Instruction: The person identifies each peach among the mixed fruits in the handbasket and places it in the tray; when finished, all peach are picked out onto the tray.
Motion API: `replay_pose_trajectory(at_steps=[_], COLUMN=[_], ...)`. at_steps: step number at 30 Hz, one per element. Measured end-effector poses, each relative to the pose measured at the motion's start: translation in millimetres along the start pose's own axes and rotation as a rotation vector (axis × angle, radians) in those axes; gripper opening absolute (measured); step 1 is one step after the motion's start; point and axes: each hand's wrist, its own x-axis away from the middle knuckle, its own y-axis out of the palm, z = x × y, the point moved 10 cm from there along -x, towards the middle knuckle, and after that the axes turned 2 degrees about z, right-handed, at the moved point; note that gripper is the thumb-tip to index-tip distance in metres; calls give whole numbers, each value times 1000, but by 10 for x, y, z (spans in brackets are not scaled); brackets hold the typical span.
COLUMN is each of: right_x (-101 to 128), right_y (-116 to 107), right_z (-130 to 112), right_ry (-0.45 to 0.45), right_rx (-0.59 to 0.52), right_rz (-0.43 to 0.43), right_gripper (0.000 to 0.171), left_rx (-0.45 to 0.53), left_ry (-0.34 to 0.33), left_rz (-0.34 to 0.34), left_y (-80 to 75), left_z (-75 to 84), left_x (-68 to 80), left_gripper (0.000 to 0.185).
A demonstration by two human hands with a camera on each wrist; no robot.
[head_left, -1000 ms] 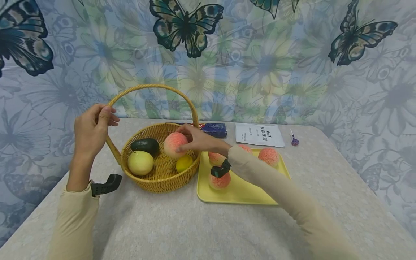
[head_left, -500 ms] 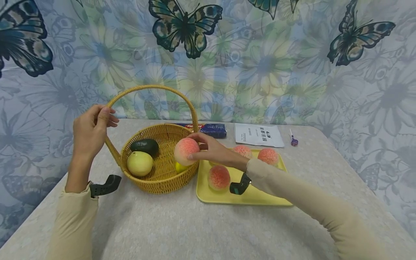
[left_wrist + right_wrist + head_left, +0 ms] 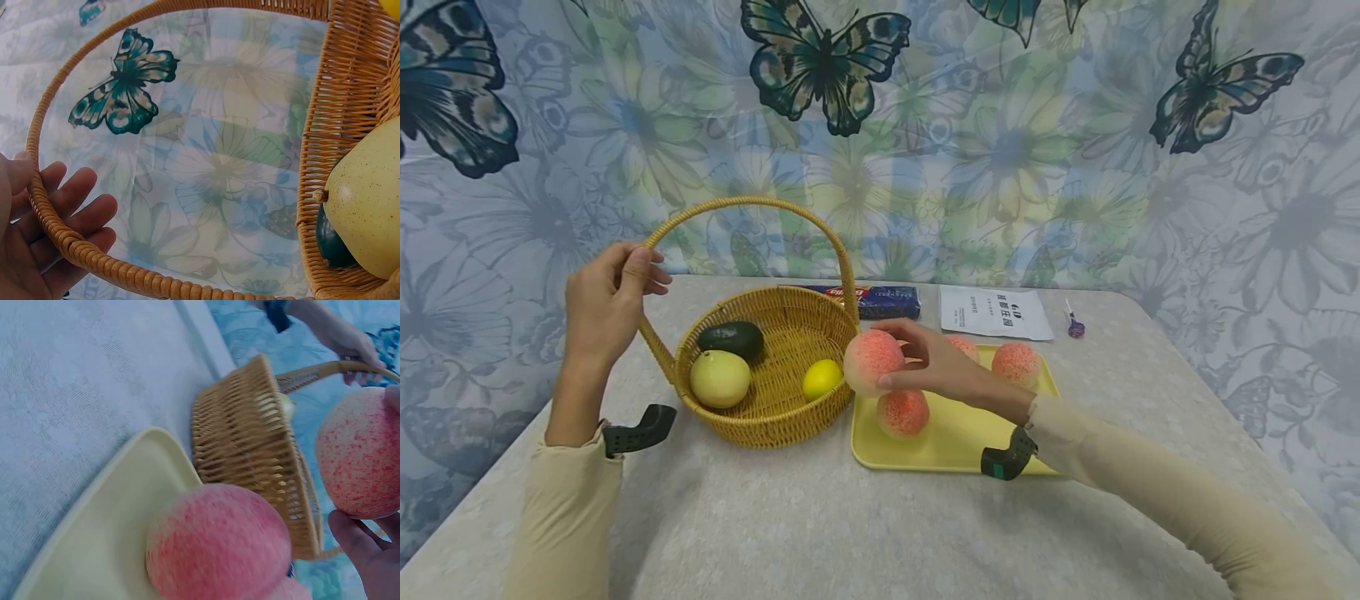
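Note:
My left hand (image 3: 602, 304) holds the left side of the handle (image 3: 752, 200) of a wicker basket (image 3: 775, 429); in the left wrist view the thumb and fingers (image 3: 90, 209) lie on either side of it. The basket contains a dark green avocado (image 3: 732, 340), a pale yellow-green pear (image 3: 721, 379) and a lemon (image 3: 822, 379). With thumb and fingers my right hand (image 3: 940, 362) grips a pink peach (image 3: 872, 362) above the yellow tray's left edge, beside the basket rim. Other peaches rest on the tray, one (image 3: 903, 414) just below the held peach; some are partly hidden by the hand.
The yellow tray (image 3: 955, 442) stands right of the basket, with another peach (image 3: 1017, 364) at its back right. Behind are a blue packet (image 3: 887, 302), a white printed pouch (image 3: 996, 312) and a purple lollipop (image 3: 1076, 327). A butterfly-patterned cloth (image 3: 1000, 167) hangs behind the table.
My right hand has carried the peach from inside the basket, rightward over its rim to above the tray. The lemon is now fully uncovered. The left hand stays on the handle.

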Motion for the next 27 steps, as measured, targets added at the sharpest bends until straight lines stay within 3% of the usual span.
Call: replay_pose_trajectory(at_steps=[16, 23, 27], right_x=[521, 654, 698], right_y=[-386, -451, -481], right_z=[292, 411, 506], right_ry=[85, 86, 114], right_rx=[-39, -84, -50], right_rz=[119, 135, 153], right_gripper=[67, 69, 70], left_rx=[-2, -1, -4], left_ry=[-7, -11, -9], left_rz=[-6, -6, -5], left_y=[8, 9, 14], left_z=[-4, -11, -12], left_x=[3, 0, 1], left_gripper=[39, 39, 39])
